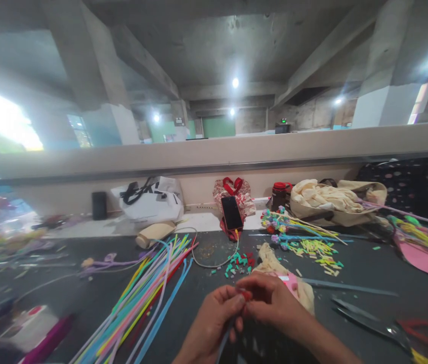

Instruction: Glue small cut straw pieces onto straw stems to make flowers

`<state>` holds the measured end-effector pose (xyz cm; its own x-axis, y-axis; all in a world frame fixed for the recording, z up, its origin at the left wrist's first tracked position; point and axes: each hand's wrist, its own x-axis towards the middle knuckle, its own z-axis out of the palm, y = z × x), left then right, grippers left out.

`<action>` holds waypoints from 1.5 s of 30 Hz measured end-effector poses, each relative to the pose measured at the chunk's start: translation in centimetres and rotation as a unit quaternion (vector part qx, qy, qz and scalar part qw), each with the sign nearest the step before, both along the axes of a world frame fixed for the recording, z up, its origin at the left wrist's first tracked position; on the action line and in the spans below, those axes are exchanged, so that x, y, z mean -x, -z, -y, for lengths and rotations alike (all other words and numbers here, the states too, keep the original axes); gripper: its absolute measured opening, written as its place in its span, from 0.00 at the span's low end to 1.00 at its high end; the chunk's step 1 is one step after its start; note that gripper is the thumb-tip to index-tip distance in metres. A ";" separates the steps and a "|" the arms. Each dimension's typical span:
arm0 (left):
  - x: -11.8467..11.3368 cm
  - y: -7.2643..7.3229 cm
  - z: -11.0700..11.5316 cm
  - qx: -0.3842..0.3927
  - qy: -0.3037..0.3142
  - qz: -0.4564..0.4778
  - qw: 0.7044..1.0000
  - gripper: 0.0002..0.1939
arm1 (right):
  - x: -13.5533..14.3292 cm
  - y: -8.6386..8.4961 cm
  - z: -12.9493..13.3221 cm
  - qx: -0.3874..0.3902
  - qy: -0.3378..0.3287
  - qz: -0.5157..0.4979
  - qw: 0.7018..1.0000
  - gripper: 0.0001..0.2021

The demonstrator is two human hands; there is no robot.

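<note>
My left hand and my right hand meet at the front middle of the black table, fingertips pinched around a small red piece. Fingers cover most of it, so its exact kind is unclear. A thin greyish strip runs down below my left fingers. Just beyond my right hand lies a crumpled cream and pink cloth. Short green and red cut pieces are scattered past my fingertips. To the left, a bundle of long coloured fuzzy stems fans out.
Scissors and a metal ruler lie at right. Behind are small fuzzy flowers, yellow cut pieces, a cabled phone, a white bag and a dark bottle. A low partition closes the back.
</note>
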<state>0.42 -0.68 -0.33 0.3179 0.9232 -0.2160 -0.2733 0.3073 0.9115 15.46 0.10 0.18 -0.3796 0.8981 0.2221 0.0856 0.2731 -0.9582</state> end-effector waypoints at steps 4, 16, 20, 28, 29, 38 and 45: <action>0.2 -0.7 0.5 -0.002 -0.020 0.023 1.000 0.12 | -0.1 0.1 -0.2 0.090 -0.018 -0.074 0.993 0.13; 0.1 -0.9 0.6 0.018 -0.035 0.024 0.999 0.09 | -0.2 -0.1 -0.4 0.065 -0.004 -0.112 0.992 0.07; 0.0 -0.5 0.6 0.015 -0.038 0.032 0.999 0.10 | -0.2 0.1 -0.5 0.056 0.002 -0.107 0.993 0.08; -0.2 -0.7 0.5 0.033 -0.054 0.034 0.997 0.11 | 0.3 0.3 -0.2 0.022 0.041 -0.076 0.996 0.10; -0.1 -0.8 0.5 0.039 -0.052 0.039 0.997 0.11 | 0.3 0.2 -0.2 0.036 0.038 -0.085 0.995 0.13; 0.2 -0.9 0.2 0.061 -0.007 0.087 0.994 0.11 | 0.0 0.2 -0.1 0.083 0.021 -0.120 0.989 0.14; 0.3 -0.3 0.1 0.047 0.022 0.057 0.997 0.12 | 0.0 0.1 0.0 0.077 -0.032 -0.110 0.990 0.12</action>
<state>0.14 -0.83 -0.05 0.3849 0.8852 -0.2613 -0.3570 0.4039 0.8423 15.51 0.15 0.05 -0.3942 0.9037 0.1673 -0.1420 0.1200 -0.9826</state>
